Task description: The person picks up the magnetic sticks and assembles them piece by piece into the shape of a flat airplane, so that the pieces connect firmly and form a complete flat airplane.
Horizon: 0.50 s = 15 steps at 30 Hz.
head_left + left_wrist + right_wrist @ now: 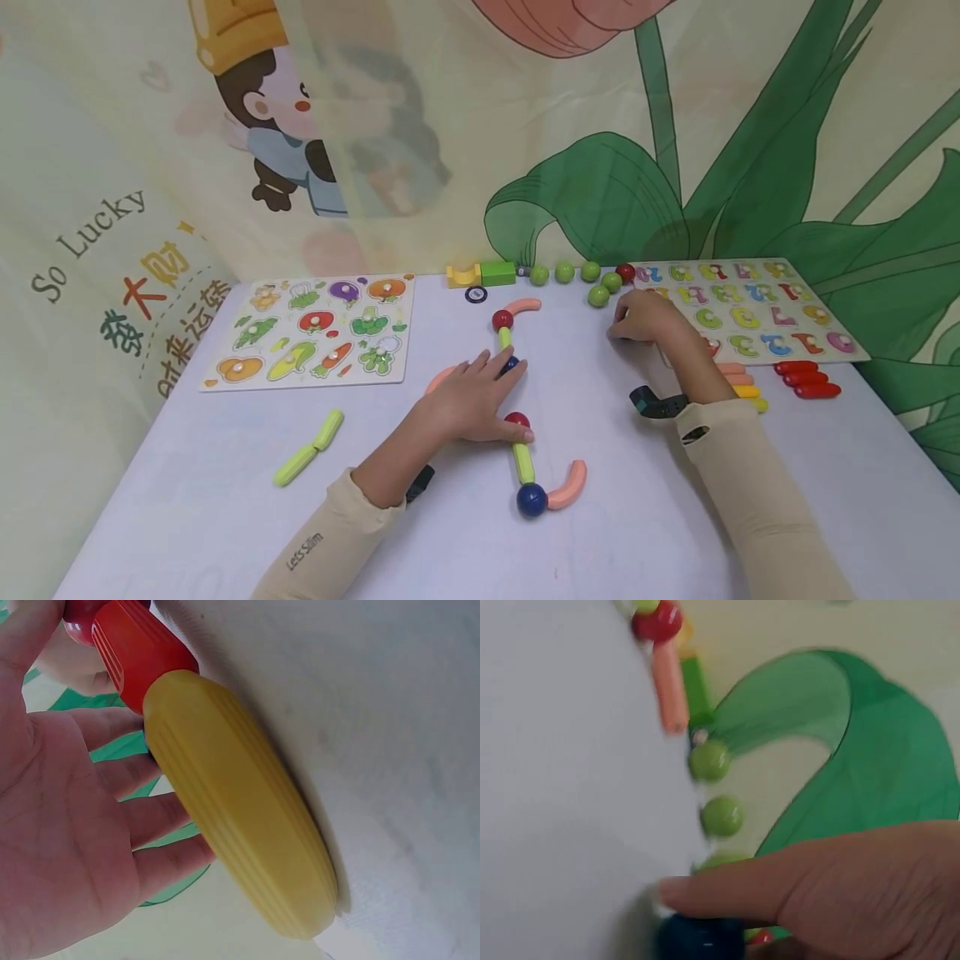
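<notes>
My left hand (468, 404) lies over a chain of toy rods and balls, its fingers stretched towards a blue ball (510, 365). Its thumb rests at a red ball (517, 422). Below that, a light-green rod (523, 463) leads to another blue ball (532, 500) with a pink curved rod (570, 486). In the left wrist view, a yellow rod (232, 802) joined to a red piece (146, 656) lies beside the spread fingers. My right hand (645, 317), near the number board, pinches a dark blue ball (697, 937); some fingers are hidden.
A vegetable puzzle board (307, 333) lies left, a number board (750, 312) right. Green balls (565, 271) and a green block (498, 273) stand along the back. Two light-green rods (309, 448) lie left; red rods (810, 379) lie right.
</notes>
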Each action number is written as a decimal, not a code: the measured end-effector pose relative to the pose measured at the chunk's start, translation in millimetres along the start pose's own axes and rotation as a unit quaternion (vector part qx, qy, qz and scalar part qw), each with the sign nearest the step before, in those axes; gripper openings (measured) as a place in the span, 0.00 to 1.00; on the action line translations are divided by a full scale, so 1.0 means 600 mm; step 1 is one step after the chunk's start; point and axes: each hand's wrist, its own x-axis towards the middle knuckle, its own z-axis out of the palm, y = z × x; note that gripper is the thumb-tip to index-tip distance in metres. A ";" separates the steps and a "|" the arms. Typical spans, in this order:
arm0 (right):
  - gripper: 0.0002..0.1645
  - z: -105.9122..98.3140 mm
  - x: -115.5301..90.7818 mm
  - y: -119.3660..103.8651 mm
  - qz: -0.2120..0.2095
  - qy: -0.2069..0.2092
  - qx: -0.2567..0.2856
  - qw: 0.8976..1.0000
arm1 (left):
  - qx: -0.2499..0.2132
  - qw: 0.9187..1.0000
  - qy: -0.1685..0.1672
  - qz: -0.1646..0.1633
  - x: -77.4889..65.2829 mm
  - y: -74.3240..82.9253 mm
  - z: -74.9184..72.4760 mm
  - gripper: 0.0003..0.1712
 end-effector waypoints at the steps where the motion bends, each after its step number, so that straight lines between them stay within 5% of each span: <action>1: 0.14 0.003 0.001 -0.010 -0.005 -0.029 0.002 1.000 | 0.001 1.000 0.001 0.000 0.001 0.000 0.000 0.55; 4: 0.17 0.020 0.015 -0.044 -0.037 -0.057 0.004 0.998 | 0.002 1.000 -0.001 -0.004 0.003 -0.001 0.001 0.56; 10: 0.28 0.061 0.067 -0.099 -0.062 0.013 0.036 0.997 | 0.009 1.000 -0.007 -0.009 0.007 -0.002 0.004 0.57; 15: 0.22 0.073 0.096 -0.119 -0.047 0.059 0.057 0.996 | 0.007 1.000 -0.001 -0.006 0.007 -0.002 0.003 0.57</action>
